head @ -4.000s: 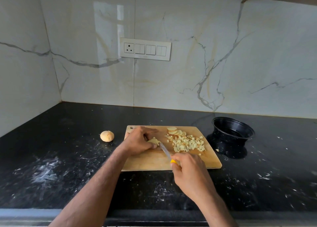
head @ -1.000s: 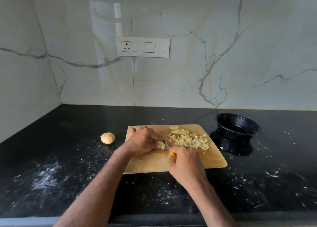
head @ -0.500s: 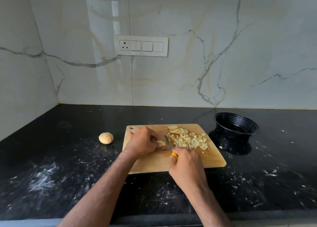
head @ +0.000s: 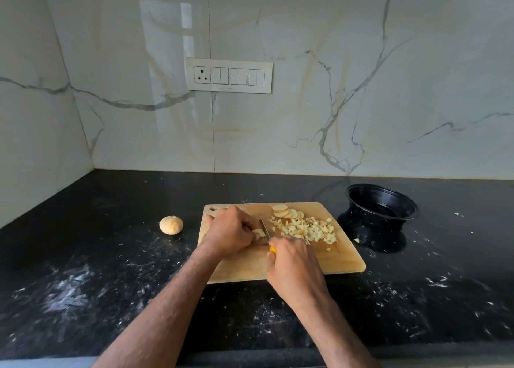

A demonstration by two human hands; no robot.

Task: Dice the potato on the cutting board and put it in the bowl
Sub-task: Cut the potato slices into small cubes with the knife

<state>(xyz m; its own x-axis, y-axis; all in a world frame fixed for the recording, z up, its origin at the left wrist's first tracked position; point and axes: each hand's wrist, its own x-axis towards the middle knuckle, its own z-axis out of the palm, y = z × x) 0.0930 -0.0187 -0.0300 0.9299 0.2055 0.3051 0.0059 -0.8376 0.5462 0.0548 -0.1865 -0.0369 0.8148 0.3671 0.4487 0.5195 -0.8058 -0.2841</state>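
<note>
While pinned, potato piece [head: 258, 232]: small, pale, cut.

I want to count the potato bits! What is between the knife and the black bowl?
In the head view, the diced potato pile and some uncut slices lie on the cutting board between the knife and the bowl.

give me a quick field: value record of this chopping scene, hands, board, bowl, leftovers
left hand: holds a potato piece down on the cutting board
right hand: grips a yellow-handled knife, blade beside the piece
diced potato: piled on the board's right half
potato slices: uncut, at the board's far edge
black bowl: right of the board, no dice visible inside
whole potato: on the counter, left of the board
</note>
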